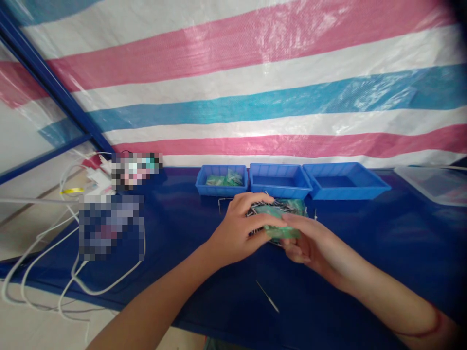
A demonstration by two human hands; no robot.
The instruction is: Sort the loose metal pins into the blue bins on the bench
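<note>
Both my hands meet over a green transparent packet point(282, 214) stuffed with thin metal pins, on a blue tablecloth point(189, 228). My left hand point(239, 228) curls over the packet's left end, fingers bent and thumb pressing on it. My right hand point(310, 243) cups the packet from the right and underneath, fingers wrapped round it. A loose metal pin point(268, 297) lies on the cloth nearer to me. Another bent pin point(221, 203) lies left of my left hand.
Three blue plastic trays stand in a row behind my hands: the left tray point(222, 181) holds green packets, the middle tray point(280, 181) and right tray point(345, 181) look bare. A clear box point(434, 184) sits far right. White cables point(73, 272) trail off the table's left edge. A striped tarpaulin point(255, 87) hangs behind.
</note>
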